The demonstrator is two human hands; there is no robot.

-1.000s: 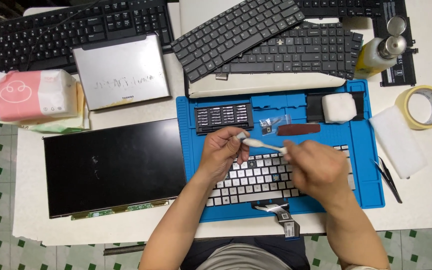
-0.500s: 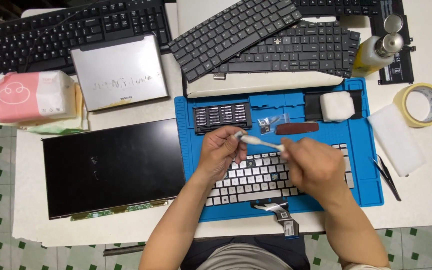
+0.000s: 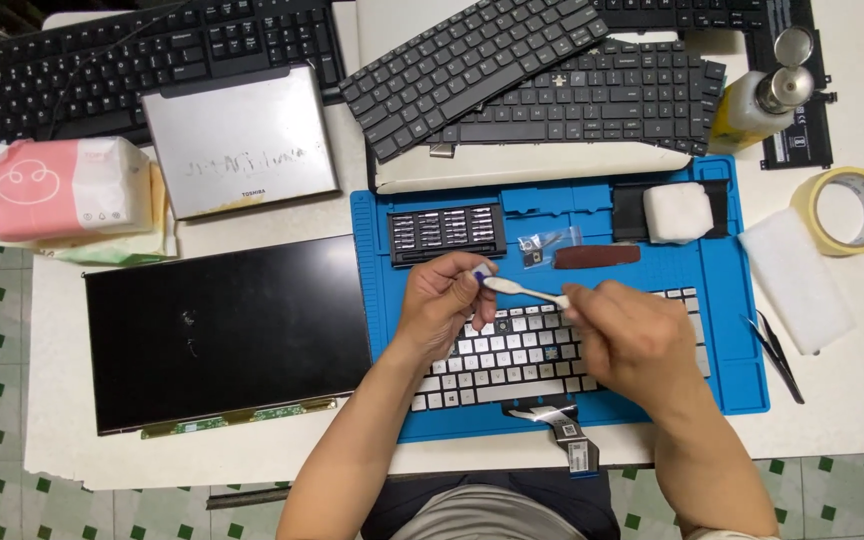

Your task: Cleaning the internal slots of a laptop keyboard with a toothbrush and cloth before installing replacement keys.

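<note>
My left hand [image 3: 444, 303] and my right hand [image 3: 631, 336] hover over a silver laptop keyboard [image 3: 512, 362] lying on a blue work mat [image 3: 377, 300]. Between them runs a thin white tool like a small brush [image 3: 522, 290]. My right hand grips its handle end. My left hand pinches its tip, where a small blue piece shows. A flat ribbon cable [image 3: 564, 432] trails from the keyboard's near edge.
On the mat lie a black bit set [image 3: 447, 233], a small plastic bag [image 3: 542, 247], a brown strip [image 3: 597, 256] and a white block [image 3: 679, 212]. A bare laptop screen panel [image 3: 222, 330] lies left. Several black keyboards [image 3: 572, 80], a bottle [image 3: 757, 105], tape roll [image 3: 847, 210], tweezers [image 3: 777, 355] and tissue pack [image 3: 67, 188] surround.
Both hands stay over the keyboard with the white tool between them; its left end has shifted slightly. Nothing else has moved.
</note>
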